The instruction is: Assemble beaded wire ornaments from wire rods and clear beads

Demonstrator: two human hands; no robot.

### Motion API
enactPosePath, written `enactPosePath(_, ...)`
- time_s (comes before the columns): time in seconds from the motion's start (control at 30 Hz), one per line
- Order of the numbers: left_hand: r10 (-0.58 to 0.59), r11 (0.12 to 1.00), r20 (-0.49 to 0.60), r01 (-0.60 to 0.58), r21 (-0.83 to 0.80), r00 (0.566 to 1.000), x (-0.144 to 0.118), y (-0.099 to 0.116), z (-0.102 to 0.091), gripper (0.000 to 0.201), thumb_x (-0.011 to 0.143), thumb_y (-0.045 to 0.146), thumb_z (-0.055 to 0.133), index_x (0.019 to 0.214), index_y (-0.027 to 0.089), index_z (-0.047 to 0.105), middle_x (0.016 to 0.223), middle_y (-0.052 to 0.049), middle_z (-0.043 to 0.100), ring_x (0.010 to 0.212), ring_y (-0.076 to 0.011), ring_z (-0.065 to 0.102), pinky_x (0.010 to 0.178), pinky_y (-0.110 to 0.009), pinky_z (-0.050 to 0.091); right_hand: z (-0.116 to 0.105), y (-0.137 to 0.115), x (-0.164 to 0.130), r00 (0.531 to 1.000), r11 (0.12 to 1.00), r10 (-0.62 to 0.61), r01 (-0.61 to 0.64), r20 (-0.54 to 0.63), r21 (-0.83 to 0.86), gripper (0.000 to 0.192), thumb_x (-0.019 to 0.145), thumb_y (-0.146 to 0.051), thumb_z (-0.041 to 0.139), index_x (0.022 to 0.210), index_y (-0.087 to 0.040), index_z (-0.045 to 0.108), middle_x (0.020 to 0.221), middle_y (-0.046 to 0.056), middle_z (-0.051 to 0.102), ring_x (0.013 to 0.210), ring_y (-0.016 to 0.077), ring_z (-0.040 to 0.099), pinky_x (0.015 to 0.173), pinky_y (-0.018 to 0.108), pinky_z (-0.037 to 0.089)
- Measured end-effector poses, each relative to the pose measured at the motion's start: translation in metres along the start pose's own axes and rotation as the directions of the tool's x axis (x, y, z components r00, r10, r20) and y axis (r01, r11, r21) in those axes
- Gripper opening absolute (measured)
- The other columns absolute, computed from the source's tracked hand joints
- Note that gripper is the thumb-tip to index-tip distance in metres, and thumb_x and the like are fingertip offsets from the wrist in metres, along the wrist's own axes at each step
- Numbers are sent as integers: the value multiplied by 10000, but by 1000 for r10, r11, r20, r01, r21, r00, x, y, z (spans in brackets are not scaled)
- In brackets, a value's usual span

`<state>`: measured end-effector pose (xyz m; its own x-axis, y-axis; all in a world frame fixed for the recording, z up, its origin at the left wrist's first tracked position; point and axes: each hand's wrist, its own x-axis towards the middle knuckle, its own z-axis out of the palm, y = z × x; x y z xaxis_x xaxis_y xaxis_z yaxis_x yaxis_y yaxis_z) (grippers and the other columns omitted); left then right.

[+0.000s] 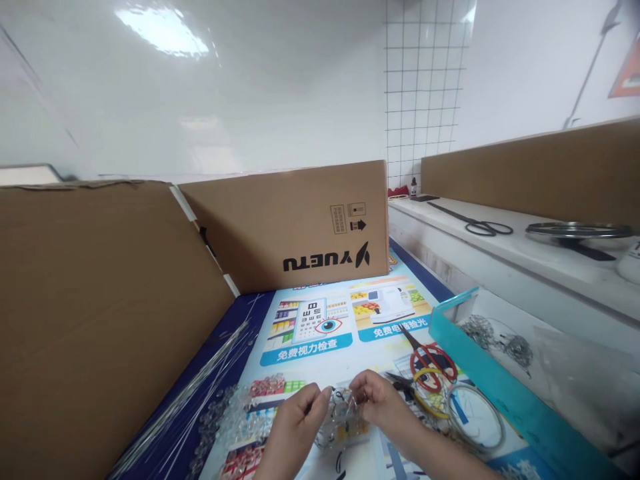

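Note:
My left hand (300,423) is closed, thumb and forefinger pinching the left edge of a clear beaded wire piece (344,421). On its other side my right hand (381,401) pinches the same piece with bent fingers. Its exact shape is hard to make out between the hands. Loose clear beads (235,413) lie in a heap left of my left hand. Close by my right hand are yellow-handled pliers (431,403), red-handled scissors (434,365) and a coil of silvery wire (499,427).
Long straight wires (193,383) lie at the left along a cardboard panel (100,300). A printed poster (320,360) covers the table. At right stands a teal-edged box (480,353) with tangled wire pieces (520,350). Black scissors (483,227) rest on a white ledge (520,247).

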<state>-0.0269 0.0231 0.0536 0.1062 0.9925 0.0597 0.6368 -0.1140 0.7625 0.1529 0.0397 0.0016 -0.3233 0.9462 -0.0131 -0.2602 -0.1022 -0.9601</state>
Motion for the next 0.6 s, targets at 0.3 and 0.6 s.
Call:
enactPosePath(0.3,-23,999,-3,23,-27,1000,0,1,1,380,842,444,351,571,218,209,565,59,229,554,-118,283,521,-239,227,-4,-9,-7,988,998,28,-20,150,-59,518,554,-158,751,1027,-207,545,950,11,590,833,150,511,680,245,390)
enactPosePath(0.6,-26,995,29,28,-94,999,2,-1,5,385,838,458,355,571,219,215,570,57,226,560,-120,271,518,-233,229,-2,-10,-2,993,981,-40,60,109,-186,353,522,-114,734,816,-183,551,747,-61,514,594,66,396,535,181,314)
